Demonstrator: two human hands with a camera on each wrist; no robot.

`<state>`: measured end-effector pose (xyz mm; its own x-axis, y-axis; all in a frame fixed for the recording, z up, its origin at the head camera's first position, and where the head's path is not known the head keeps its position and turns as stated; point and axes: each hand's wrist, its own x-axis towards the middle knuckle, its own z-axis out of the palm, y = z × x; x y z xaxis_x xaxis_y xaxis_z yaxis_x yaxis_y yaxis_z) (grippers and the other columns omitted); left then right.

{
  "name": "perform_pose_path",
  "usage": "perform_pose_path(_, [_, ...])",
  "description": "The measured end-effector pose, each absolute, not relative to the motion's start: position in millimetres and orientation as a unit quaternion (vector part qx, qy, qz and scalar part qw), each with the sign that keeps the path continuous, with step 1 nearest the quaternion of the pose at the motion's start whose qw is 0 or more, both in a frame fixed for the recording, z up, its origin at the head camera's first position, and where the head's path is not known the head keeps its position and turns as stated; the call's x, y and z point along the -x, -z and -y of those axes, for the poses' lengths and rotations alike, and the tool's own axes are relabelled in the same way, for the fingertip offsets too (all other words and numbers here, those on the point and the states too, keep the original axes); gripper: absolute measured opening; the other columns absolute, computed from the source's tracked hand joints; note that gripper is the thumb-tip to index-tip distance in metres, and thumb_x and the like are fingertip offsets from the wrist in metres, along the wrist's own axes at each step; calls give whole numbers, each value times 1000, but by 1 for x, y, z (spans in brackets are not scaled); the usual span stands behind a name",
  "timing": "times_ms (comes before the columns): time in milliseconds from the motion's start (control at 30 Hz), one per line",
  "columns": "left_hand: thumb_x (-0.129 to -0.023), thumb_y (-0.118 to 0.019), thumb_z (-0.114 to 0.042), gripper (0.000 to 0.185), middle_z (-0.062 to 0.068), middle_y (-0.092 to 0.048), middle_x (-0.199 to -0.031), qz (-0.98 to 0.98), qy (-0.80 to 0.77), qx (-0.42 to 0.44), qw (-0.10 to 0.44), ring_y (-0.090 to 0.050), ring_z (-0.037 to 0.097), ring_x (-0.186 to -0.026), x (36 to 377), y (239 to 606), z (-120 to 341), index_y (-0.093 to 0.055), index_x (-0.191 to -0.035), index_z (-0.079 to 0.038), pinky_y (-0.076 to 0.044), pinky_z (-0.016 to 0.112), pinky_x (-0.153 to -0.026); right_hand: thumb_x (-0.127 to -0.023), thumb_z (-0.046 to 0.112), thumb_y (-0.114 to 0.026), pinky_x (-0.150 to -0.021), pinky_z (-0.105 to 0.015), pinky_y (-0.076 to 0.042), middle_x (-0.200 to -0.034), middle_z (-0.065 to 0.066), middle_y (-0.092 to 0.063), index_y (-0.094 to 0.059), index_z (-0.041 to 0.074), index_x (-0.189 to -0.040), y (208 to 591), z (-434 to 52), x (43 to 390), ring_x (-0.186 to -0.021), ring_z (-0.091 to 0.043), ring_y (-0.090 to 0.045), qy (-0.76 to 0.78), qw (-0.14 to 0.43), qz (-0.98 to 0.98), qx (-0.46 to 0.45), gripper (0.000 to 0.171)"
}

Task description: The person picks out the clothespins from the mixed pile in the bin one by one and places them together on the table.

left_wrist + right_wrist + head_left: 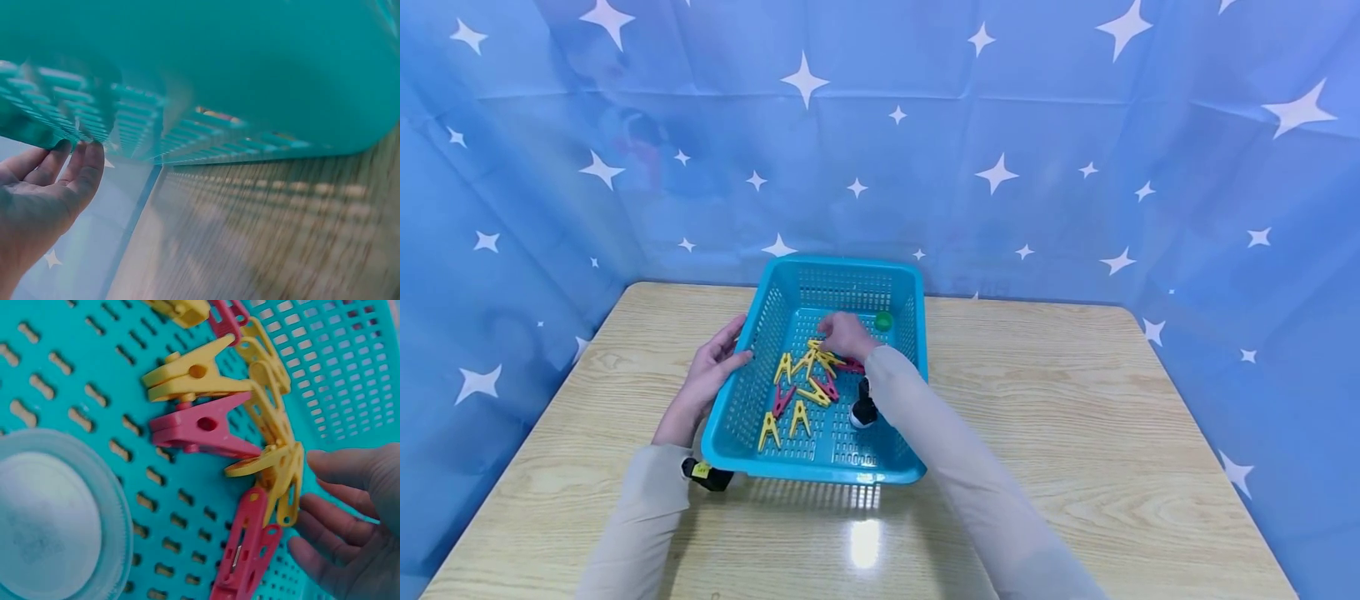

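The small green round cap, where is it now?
In the head view, the small green round cap lies inside the turquoise plastic basket, near its far right corner, just right of the right hand and beyond the yellow and pink clothes pegs.

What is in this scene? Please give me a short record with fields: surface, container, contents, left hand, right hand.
surface: wooden table
container: teal basket, perforated walls and floor
contents: yellow and pink clothespins in a loose pile; a small green object near the far wall
left hand: left hand touches the basket's left wall from outside, fingers relaxed
right hand: right hand inside the basket, fingertips at the clothespins; no grip visible
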<state>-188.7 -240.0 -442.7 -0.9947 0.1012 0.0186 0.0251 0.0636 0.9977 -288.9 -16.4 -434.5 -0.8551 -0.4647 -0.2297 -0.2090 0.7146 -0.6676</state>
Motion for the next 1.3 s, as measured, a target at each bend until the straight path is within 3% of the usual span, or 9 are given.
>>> perform_pose_path(433, [-97, -46, -6, 61, 21, -28, -148, -723, -689, -46, 27, -36, 37, -129, 189, 443, 240, -18, -151, -9, -49, 31, -89, -87, 5, -64, -81, -33, -52, -108, -8, -64, -69, 4, -106, 440, 18, 292, -96, -20, -59, 303, 194, -914, 187, 19])
perform_pose_path(767, [-97, -47, -7, 61, 22, -29, -147, -725, -687, -48, 25, -38, 35, -126, 190, 444, 240, -18, -151, -9, -49, 31, -89, -84, -3, -61, -83, -33, -52, -112, -11, -63, -67, 0, -109, 440, 17, 293, -97, -21, -58, 306, 186, -916, 178, 26])
perform_pose_path(867, [-96, -47, -6, 62, 23, -29, -147, -724, -688, -47, 23, -38, 34, -125, 190, 445, 240, -18, -150, -8, -49, 29, -88, -83, -5, -61, -75, -28, -51, -106, -10, -63, -68, 0, -106, 441, 16, 294, -87, -18, -56, 304, 189, -916, 181, 25])
perform_pose_path(1067, [-96, -47, -6, 61, 22, -29, -148, -723, -689, -45, 22, -37, 35, -127, 190, 446, 240, -18, -150, -7, -50, 25, -85, -80, -8, -59, -53, -21, -34, -75, -3, -49, -62, 3, -79, 442, 15, 296, -63, -14, -39, 292, 194, -916, 196, 11])
perform_pose_path(1300, [-97, -47, -8, 61, 21, -29, -148, -726, -686, -43, 22, -38, 34, -127, 189, 445, 239, -18, -150, -8, -50, 27, -86, -78, -10, -56, -47, -24, -19, -58, 1, -24, -34, 12, -58, 441, 15, 297, -50, -13, -19, 295, 187, -918, 186, 38])
